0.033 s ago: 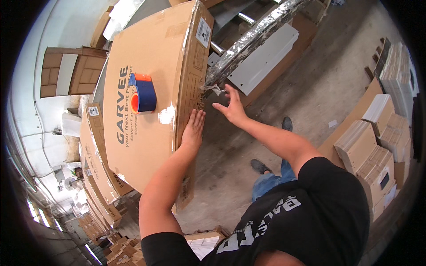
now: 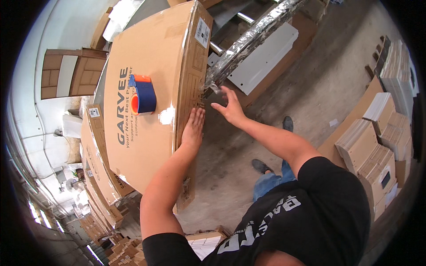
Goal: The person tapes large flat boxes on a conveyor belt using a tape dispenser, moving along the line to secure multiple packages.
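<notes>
A large brown cardboard carton [image 2: 155, 53] lies at the left, with dark print on its top. My left hand [image 2: 193, 128] rests flat against the carton's near right side, fingers together and stretched out, gripping nothing. Just right of that side, my right hand [image 2: 231, 108] hangs in the air with its fingers spread and nothing in it. Close to its fingertips is a crumpled bit of clear tape or film [image 2: 214, 88] at the end of a wrapped rail. On the carton's top sits a blue and orange tape dispenser [image 2: 146, 97], touched by neither hand.
The rail [image 2: 248, 42], wrapped in shiny film, runs away to the upper right. Beside it lies a white panel [image 2: 266, 60] with small holes. Stacked boards [image 2: 359, 142] stand at the right. More cartons [image 2: 102, 155] line the left. Concrete floor [image 2: 222, 173] lies below.
My right hand has shifted very slightly left, toward the carton's side. The left hand, carton and tape dispenser look unchanged.
</notes>
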Motion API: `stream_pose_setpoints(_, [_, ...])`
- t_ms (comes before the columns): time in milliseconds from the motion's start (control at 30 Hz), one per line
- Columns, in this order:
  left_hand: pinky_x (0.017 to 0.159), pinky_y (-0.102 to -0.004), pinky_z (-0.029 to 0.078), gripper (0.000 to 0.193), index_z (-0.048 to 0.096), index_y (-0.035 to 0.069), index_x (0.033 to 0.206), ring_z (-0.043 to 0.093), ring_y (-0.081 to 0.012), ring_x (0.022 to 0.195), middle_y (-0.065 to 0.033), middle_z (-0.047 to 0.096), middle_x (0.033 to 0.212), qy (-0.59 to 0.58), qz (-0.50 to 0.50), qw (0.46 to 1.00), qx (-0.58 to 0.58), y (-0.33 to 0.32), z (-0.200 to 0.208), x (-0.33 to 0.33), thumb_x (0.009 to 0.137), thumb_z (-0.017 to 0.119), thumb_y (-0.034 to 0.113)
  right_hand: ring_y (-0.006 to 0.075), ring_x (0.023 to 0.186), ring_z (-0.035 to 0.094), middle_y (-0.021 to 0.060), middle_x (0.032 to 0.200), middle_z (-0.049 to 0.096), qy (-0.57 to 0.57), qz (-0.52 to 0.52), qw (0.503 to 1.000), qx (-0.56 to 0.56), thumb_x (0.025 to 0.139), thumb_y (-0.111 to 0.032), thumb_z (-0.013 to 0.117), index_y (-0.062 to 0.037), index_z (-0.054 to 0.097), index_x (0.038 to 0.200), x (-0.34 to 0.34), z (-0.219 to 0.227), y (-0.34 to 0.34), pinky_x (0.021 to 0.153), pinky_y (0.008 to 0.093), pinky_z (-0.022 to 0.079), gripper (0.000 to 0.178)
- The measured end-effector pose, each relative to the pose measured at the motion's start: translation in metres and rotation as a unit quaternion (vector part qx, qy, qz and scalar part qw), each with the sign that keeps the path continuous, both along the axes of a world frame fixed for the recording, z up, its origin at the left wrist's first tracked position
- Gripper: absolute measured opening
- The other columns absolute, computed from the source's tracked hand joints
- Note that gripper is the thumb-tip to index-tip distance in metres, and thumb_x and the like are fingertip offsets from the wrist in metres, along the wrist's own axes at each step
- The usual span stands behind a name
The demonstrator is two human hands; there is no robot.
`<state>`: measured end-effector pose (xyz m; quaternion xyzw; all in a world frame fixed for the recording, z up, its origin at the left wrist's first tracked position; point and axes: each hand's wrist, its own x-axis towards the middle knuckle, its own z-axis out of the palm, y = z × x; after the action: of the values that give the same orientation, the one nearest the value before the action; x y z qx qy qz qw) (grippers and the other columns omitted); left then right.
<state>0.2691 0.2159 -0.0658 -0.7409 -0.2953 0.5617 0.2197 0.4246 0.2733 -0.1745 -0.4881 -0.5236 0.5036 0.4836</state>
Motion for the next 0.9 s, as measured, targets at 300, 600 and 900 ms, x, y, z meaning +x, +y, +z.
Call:
stream_pose_setpoints(300, [0.122, -0.0559, -0.002, 0.078, 0.022, 0.009, 0.157, 0.006, -0.0273, 0.153, -0.0025, 0.019, 0.164, 0.004, 0.057, 0.997, 0.052, 0.028, -0.005, 0.018, 0.099, 0.031, 0.061, 0.0298, 0.073, 0.063, 0.0176, 0.079, 0.063, -0.046, -0.013, 0.998, -0.038, 0.094, -0.025, 0.061, 0.0012, 0.061, 0.093, 0.029, -0.008, 0.036, 0.068, 0.0400, 0.049, 0.026])
stream_pose_setpoints(600, [0.122, -0.0568, 0.000, 0.083, 0.031, 0.007, 0.154, 0.008, -0.0303, 0.152, -0.0044, 0.026, 0.162, -0.054, 0.075, 0.993, 0.069, 0.022, -0.005, 0.019, 0.094, 0.038, 0.064, 0.0114, 0.069, 0.054, 0.0031, 0.074, 0.061, 0.063, -0.358, 0.924, -0.119, 0.096, -0.022, 0.060, -0.0030, 0.060, 0.082, 0.345, -0.086, 0.103, 0.063, 0.0323, 0.047, 0.023])
stream_pose_setpoints(900, [0.119, -0.0528, 0.020, 0.079, 0.043, 0.006, 0.147, 0.029, -0.0339, 0.146, -0.0152, 0.038, 0.155, -0.422, 0.318, 0.849, 0.027, -0.038, 0.011, 0.088, 0.090, 0.055, 0.059, 0.0348, 0.099, 0.062, 0.0182, 0.104, 0.061, -0.327, 0.051, 0.930, -0.161, 0.076, -0.021, 0.070, -0.0069, 0.067, 0.095, 0.307, -0.127, -0.103, 0.084, 0.0435, 0.051, 0.023])
